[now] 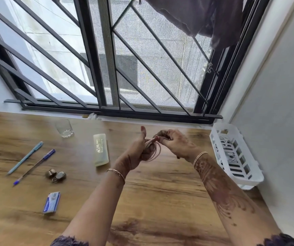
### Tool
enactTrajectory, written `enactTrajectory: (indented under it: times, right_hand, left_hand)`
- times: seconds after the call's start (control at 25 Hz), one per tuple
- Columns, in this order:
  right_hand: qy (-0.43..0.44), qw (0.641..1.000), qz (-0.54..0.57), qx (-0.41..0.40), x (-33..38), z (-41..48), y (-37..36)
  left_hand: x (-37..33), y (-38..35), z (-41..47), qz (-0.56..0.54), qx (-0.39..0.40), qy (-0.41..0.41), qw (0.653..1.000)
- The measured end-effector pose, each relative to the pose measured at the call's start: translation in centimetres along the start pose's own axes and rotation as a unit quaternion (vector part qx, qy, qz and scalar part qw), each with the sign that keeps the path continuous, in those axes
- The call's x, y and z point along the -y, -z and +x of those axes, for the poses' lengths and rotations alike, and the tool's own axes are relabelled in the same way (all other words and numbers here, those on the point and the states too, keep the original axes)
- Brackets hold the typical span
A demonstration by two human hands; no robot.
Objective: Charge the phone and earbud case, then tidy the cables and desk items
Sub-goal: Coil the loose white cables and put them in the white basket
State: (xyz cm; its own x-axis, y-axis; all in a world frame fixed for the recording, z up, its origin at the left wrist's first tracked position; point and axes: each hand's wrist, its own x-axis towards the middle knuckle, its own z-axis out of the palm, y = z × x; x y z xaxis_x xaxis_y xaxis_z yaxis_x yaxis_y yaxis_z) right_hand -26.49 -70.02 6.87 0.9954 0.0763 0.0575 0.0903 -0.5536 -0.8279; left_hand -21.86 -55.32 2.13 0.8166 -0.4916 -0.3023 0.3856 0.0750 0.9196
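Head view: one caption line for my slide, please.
Left hand and right hand hold a looped pink cable above the desk.

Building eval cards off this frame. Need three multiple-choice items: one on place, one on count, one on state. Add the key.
1. Where does the white basket stand?
A) at the right edge of the desk, by the wall
B) at the left edge
C) on the window sill

2. How many pens lie on the desk?
A) one
B) two
C) four

3. What state is the pink cable in?
A) stretched flat on the desk
B) looped in a coil, held in the hands
C) lying in the basket

Key:
1 A, it sits against the right wall.
2 B, one light blue and one dark blue lie at the left.
3 B, the left hand grips the loops while the right hand pinches the cable.
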Motion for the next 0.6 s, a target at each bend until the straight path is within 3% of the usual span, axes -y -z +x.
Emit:
enactTrajectory:
  times: [0.16,0.36,0.44,0.6]
  right_hand:
    - [0.061,0.989,-0.090,-0.103,-1.1,0.8,0.0]
    - [0.093,0.959,-0.238,-0.118,-1.3,0.8,-0.6]
    - [0.077,0.962,-0.243,-0.095,-1.4,0.7,-1.4]
    - [0.009,0.991,-0.123,-0.049,-2.7,0.6,-2.9]
  left_hand:
    - [-0.5,1.2,-0.3,-0.158,0.055,0.025,0.986]
    - [-0.7,0.3,-1.1,-0.200,0.112,0.023,0.973]
    - [-0.7,-0.2,-1.2,-0.227,0.127,0.011,0.966]
    - [-0.9,-1.6,-1.2,-0.245,0.142,-0.019,0.959]
